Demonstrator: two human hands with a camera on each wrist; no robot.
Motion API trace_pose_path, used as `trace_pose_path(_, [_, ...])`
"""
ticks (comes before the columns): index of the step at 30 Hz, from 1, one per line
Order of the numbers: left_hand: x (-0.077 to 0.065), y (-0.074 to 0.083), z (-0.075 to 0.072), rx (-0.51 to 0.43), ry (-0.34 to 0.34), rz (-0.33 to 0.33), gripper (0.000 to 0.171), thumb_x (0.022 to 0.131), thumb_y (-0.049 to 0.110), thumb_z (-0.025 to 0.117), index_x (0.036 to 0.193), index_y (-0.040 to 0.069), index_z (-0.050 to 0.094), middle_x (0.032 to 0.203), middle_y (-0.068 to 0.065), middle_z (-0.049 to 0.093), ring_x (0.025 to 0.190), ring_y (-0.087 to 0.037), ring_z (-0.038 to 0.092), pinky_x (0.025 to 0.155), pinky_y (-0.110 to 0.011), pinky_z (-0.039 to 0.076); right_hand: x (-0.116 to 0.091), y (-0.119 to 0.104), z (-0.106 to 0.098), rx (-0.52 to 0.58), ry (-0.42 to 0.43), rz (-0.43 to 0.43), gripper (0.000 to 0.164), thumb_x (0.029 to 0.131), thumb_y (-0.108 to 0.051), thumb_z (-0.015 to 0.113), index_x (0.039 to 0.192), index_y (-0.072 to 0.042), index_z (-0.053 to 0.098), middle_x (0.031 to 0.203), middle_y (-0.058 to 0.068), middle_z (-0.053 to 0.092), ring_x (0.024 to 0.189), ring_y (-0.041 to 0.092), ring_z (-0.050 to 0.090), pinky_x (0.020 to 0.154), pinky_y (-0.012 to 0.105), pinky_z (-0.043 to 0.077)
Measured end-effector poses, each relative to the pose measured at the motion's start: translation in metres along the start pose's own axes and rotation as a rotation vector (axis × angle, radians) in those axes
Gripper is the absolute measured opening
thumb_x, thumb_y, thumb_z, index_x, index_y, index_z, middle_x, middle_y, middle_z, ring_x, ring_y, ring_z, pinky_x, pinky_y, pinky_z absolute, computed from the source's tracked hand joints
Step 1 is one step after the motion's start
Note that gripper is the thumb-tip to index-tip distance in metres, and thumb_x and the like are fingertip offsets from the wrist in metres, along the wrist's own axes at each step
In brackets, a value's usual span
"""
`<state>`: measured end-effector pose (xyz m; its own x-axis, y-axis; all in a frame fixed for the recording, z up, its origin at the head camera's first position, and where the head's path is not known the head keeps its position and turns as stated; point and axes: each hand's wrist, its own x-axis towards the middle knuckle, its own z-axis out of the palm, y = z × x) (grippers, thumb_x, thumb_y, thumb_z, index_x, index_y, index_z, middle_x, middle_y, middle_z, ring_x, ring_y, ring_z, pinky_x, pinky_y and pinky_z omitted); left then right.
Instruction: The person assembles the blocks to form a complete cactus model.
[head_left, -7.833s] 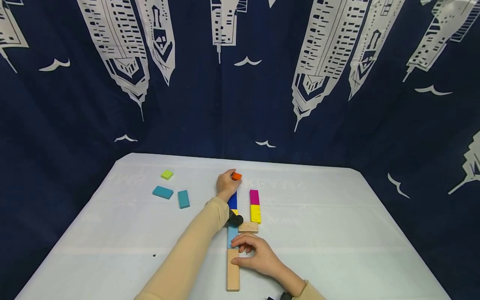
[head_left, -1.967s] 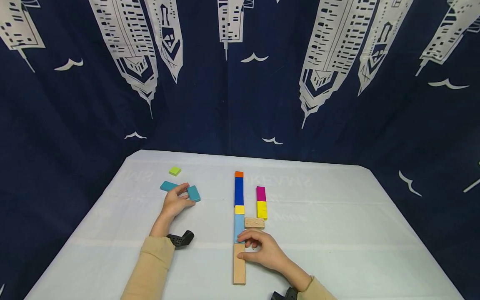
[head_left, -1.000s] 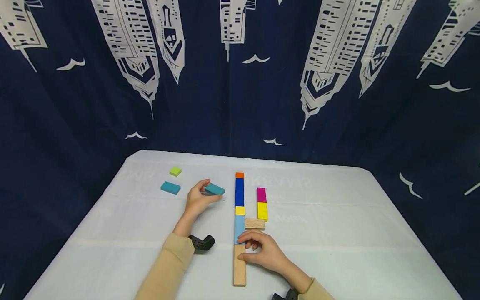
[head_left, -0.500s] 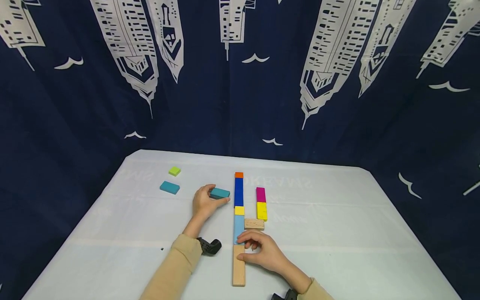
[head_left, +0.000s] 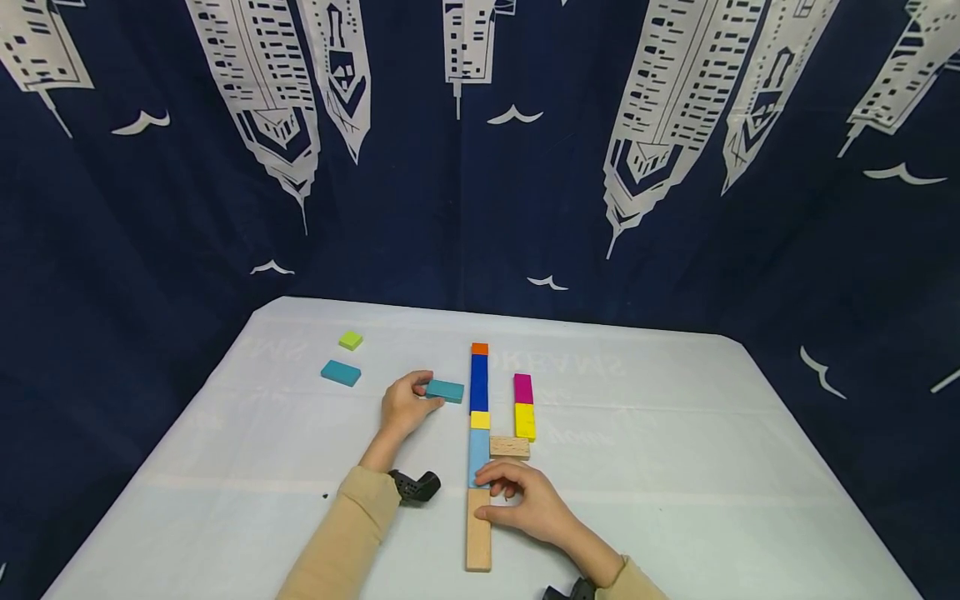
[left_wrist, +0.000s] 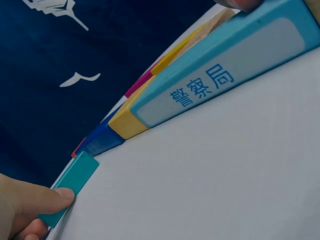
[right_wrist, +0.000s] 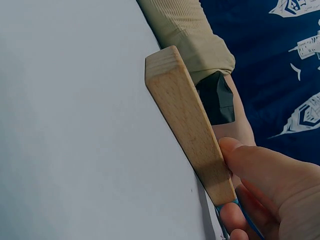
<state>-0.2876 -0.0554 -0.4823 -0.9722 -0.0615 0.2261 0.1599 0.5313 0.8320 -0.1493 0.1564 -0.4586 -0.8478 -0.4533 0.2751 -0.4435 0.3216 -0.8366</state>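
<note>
My left hand [head_left: 405, 408] pinches a teal block [head_left: 448, 392] by its left end, thumb on the near side. The block lies crosswise, its right end close to the dark blue block [head_left: 479, 383] in a straight row. That row runs from an orange block [head_left: 480, 348] at the far end through dark blue, yellow [head_left: 480, 420] and light blue [head_left: 478, 450] to a plain wooden block [head_left: 478, 542] nearest me. Loosely bent, my right hand [head_left: 532, 504] rests at the row's near part: thumb on the wooden block [right_wrist: 187, 125], fingertips at the light blue one.
Right of the row, a short wooden block [head_left: 509, 447] juts out, with a yellow block [head_left: 525, 422] and a magenta block [head_left: 522, 388] lined up beyond it. A second teal block [head_left: 341, 372] and a lime green block [head_left: 350, 340] lie at the back left of the white table [head_left: 675, 467].
My left hand set the orange block at the row's far end, took a teal block from the left and brought it right, turned crosswise beside the row. My right hand stayed put.
</note>
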Motion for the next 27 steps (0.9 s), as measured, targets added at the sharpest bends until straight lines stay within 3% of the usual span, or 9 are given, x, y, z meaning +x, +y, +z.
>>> trace_pose_path(8, [0.0002, -0.0012, 0.0016, 0.004, -0.002, 0.004, 0.043, 0.07, 0.014, 0.082, 0.109, 0.005, 0.069, 0.077, -0.003, 0.061, 0.071, -0.016, 0.053, 0.064, -0.03, 0.043, 0.0007, -0.0029, -0.0004, -0.006, -0.002, 0.026, 0.028, 0.073, -0.005, 0.079, 0.099, -0.001, 0.068, 0.102, 0.015, 0.065, 0.079, 0.032, 0.056, 0.066, 0.027, 0.049])
trace_pose_path(27, [-0.0004, -0.0033, 0.0071, 0.017, -0.007, 0.036, 0.042, 0.071, 0.017, 0.082, 0.109, 0.007, 0.07, 0.083, -0.003, 0.064, 0.076, -0.017, 0.057, 0.066, -0.03, 0.044, 0.0002, -0.0001, 0.0003, -0.009, 0.005, -0.009, 0.028, 0.073, -0.005, 0.079, 0.098, -0.001, 0.068, 0.101, 0.015, 0.065, 0.079, 0.031, 0.056, 0.065, 0.027, 0.049])
